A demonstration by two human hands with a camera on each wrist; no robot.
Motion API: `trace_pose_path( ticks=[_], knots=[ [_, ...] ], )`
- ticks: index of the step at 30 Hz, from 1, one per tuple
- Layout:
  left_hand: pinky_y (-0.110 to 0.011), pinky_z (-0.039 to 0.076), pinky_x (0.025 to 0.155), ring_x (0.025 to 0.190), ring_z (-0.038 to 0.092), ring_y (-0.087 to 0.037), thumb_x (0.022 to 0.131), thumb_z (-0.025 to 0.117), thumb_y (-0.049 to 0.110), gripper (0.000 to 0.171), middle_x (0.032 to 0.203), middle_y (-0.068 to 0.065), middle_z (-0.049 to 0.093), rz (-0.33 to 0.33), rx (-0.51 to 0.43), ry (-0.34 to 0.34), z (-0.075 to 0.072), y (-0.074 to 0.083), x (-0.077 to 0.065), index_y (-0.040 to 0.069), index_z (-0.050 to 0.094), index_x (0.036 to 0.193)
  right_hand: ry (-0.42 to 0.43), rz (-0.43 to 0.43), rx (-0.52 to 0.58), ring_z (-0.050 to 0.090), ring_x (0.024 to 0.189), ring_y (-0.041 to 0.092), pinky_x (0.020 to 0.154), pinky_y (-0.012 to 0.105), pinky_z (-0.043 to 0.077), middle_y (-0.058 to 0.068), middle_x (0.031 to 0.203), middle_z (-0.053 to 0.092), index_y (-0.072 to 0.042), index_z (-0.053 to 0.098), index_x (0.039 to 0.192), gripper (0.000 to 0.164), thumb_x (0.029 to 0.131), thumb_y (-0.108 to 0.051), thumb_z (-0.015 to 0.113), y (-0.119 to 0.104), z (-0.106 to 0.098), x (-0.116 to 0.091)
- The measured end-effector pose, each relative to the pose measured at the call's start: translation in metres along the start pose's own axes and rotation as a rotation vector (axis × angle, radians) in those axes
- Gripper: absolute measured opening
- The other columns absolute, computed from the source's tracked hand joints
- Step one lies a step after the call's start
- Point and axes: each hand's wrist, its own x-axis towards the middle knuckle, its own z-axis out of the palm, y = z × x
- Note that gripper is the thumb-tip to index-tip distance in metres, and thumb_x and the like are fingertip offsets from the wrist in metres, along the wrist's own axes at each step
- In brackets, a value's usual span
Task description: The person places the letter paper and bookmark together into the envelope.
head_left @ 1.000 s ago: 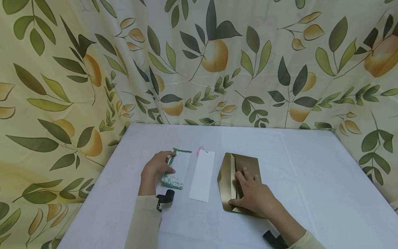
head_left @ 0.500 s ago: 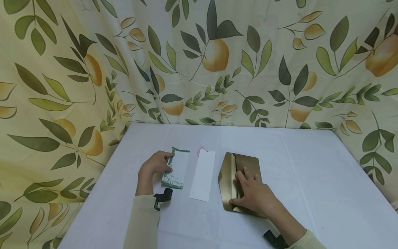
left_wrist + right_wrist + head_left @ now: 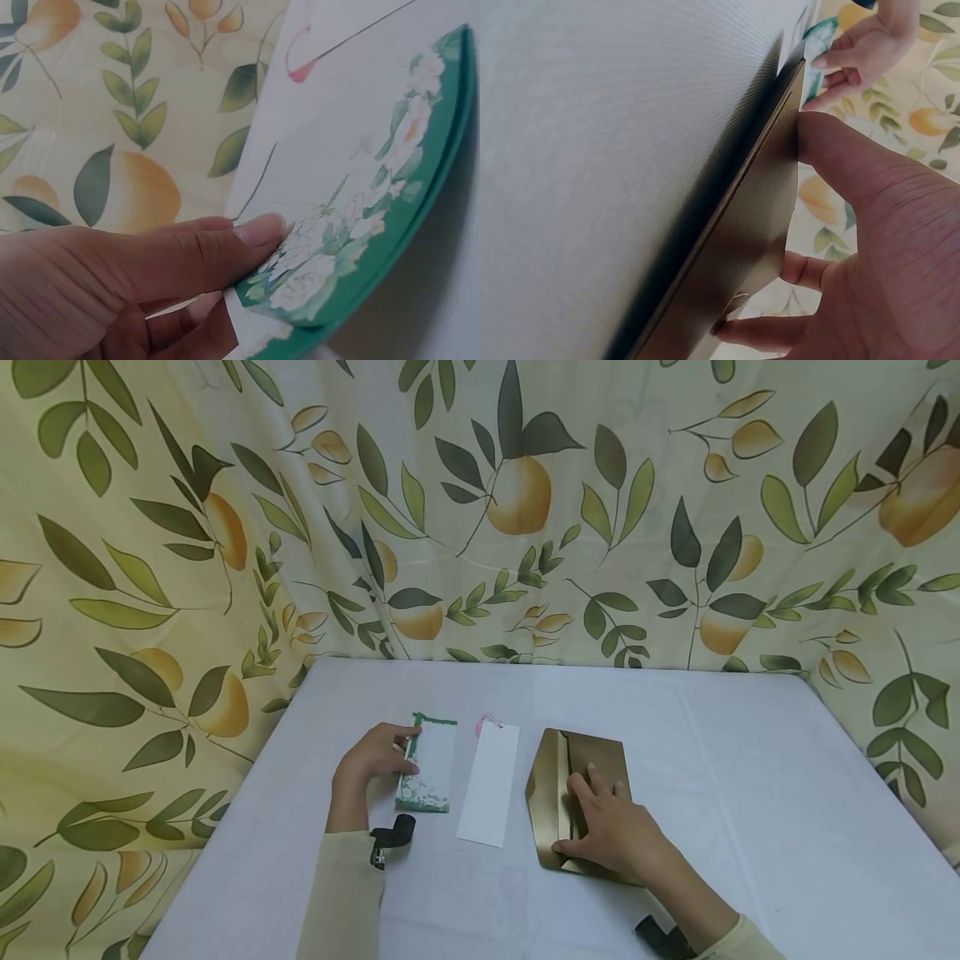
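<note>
My left hand (image 3: pixel 378 752) pinches a card with a green border and white flowers (image 3: pixel 433 764) by its left edge. In the left wrist view the thumb (image 3: pixel 262 229) lies over the flowered face, with fingers behind; the green edge shows two layers. My right hand (image 3: pixel 611 827) rests on a gold envelope (image 3: pixel 600 752) with its flap spread out to the left. Thumb and fingers are spread across the envelope's pocket and mouth, and the right wrist view shows the fingertips touching the gold paper (image 3: pixel 757 217). Between the hands lies a plain white bookmark (image 3: pixel 489 785) with a pink string.
A white cloth (image 3: pixel 750 793) covers the table beneath everything. Behind and to the left hangs a curtain (image 3: pixel 480 568) printed with fruit and leaves. Black wrist cameras (image 3: pixel 393 833) are strapped below the hands.
My left hand has shifted slightly left, and the lower end of the flowered card has swung a little to the right. The right hand, envelope and bookmark stay put.
</note>
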Motion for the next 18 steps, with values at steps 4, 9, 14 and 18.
trace_pose_path(
  ticks=[4, 9, 14, 18],
  knots=[
    [-0.030, 0.048, 0.063, 0.073, 0.056, -0.020, 0.066, 0.084, 0.002, 0.071, 0.102, -0.011, 0.056, -0.005, -0.048, 0.018, 0.000, 0.001, -0.001, 0.015, 0.058, 0.131, 0.004, -0.001, -0.005, 0.039, 0.115, 0.060, 0.053, 0.050, 0.046, 0.028, 0.145, 0.030, -0.014, 0.042, 0.124, 0.085, 0.063, -0.065, 0.074, 0.000, 0.001, 0.001],
    [-0.029, 0.050, 0.062, 0.070, 0.059, -0.019, 0.067, 0.083, 0.000, 0.072, 0.103, -0.011, 0.056, -0.018, -0.091, 0.022, 0.001, 0.003, -0.001, 0.017, 0.058, 0.132, 0.002, -0.002, -0.001, 0.039, 0.115, 0.060, 0.052, 0.049, 0.046, 0.027, 0.145, 0.030, -0.015, 0.042, 0.124, 0.085, 0.063, -0.065, 0.074, 0.000, 0.000, 0.001],
    [-0.031, 0.050, 0.066, 0.078, 0.059, -0.020, 0.068, 0.082, 0.000, 0.070, 0.106, -0.010, 0.057, -0.013, -0.084, 0.024, 0.000, 0.008, -0.001, 0.020, 0.059, 0.131, -0.007, 0.000, 0.004, 0.038, 0.115, 0.061, 0.055, 0.052, 0.047, 0.027, 0.145, 0.030, -0.015, 0.042, 0.124, 0.085, 0.064, -0.065, 0.074, -0.001, -0.002, 0.000],
    [-0.035, 0.048, 0.072, 0.088, 0.056, -0.023, 0.068, 0.082, 0.004, 0.067, 0.107, -0.008, 0.059, -0.010, -0.086, 0.040, 0.000, 0.012, 0.000, 0.023, 0.061, 0.129, -0.001, 0.000, 0.003, 0.039, 0.114, 0.061, 0.056, 0.054, 0.047, 0.027, 0.145, 0.030, -0.014, 0.042, 0.124, 0.085, 0.064, -0.064, 0.074, -0.002, -0.003, -0.001]
  ],
)
